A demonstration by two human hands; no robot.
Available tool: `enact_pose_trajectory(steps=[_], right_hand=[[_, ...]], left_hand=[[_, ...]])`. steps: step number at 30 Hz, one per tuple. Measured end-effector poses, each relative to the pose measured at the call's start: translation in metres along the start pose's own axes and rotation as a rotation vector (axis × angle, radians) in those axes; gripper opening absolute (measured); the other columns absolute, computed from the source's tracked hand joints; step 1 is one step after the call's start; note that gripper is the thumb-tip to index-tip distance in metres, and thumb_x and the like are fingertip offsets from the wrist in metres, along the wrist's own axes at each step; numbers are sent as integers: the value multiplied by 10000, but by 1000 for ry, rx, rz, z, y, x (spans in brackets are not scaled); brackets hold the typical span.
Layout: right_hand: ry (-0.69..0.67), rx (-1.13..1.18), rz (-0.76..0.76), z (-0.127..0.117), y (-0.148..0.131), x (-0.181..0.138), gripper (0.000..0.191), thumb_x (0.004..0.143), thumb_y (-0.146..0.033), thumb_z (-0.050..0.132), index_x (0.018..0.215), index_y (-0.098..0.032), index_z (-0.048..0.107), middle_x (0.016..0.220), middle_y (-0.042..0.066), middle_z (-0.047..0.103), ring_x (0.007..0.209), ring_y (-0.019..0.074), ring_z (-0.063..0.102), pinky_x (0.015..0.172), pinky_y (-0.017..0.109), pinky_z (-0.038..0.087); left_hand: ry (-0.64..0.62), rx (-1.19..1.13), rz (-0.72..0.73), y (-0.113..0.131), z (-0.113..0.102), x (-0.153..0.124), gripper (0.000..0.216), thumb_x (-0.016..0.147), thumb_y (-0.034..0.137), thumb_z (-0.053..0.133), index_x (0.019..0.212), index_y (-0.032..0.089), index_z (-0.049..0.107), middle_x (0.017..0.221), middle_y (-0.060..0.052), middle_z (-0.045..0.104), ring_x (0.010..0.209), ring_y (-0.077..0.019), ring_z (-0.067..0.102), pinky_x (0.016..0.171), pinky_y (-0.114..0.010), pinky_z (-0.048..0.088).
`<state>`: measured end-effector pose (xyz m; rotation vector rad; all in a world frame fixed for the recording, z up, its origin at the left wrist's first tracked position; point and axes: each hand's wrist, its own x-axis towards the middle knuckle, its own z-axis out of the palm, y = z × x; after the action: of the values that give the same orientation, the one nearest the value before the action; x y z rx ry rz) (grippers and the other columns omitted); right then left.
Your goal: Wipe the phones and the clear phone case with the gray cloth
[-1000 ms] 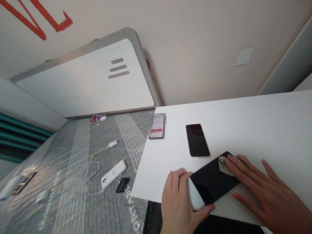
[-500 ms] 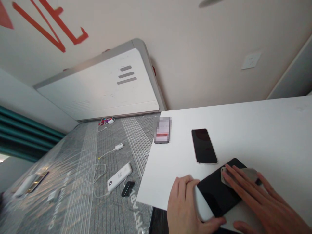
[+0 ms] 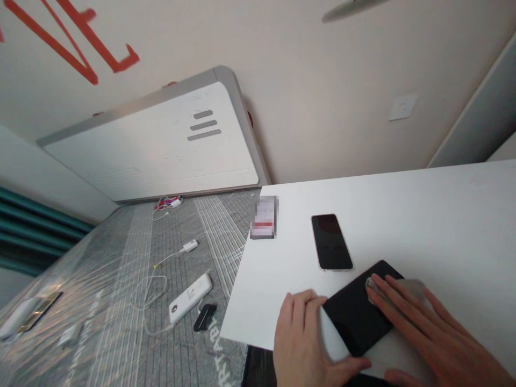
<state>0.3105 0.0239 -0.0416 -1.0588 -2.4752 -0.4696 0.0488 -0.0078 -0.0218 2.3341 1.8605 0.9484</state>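
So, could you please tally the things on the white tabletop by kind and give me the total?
Smartphone: 1
Dark-screened tablet: 1
Grey cloth: 1
Blurred flat item: 1
Total: 4

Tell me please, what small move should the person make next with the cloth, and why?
Probably slide the grey cloth under the right hand along the black device toward the left hand. The cloth lies at the device's far end, while the left hand grips the near end and can steady it.
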Motion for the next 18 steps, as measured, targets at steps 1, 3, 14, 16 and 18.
enact_pose_trajectory(steps=[1,3,14,16,18], right_hand=[[26,32,-51,-2,-8,6,996,953,-760,511,1670,-84,366,1626,131,535,1428,381,572,1042,545,533],[66,86,-158,-6,-18,16,911,981,-710,500,1668,-123,389,1581,80,596,1395,324,602,994,458,564],[52,-28,-123,3,-19,19,906,990,-750,458,1610,-90,468,1629,124,537,1457,348,534,1024,526,507],[98,16,-245,7,-25,23,780,1018,-700,470,1599,-183,508,1615,44,567,1480,293,507,1033,465,499],[92,63,-288,11,-16,14,709,1029,-678,482,1606,-267,509,1601,-11,584,1504,261,480,1103,426,461]], left_hand=[[3,0,-1,1,0,0,1003,440,701,1032,1242,228,658,1159,-105,757,1064,-351,741,1001,-539,614],[19,-10,1,1,0,1,986,457,703,1026,1240,232,655,1148,-99,760,1061,-346,744,1005,-537,617],[49,6,16,1,3,0,935,535,757,965,1243,227,665,1137,-94,771,1035,-335,754,1017,-523,618],[68,-1,58,-3,3,0,843,654,785,880,1244,222,667,1123,-86,776,1014,-314,763,1027,-501,614],[55,-3,100,-9,3,-1,695,811,732,785,1262,216,669,1120,-80,781,1010,-290,767,1041,-467,607]])
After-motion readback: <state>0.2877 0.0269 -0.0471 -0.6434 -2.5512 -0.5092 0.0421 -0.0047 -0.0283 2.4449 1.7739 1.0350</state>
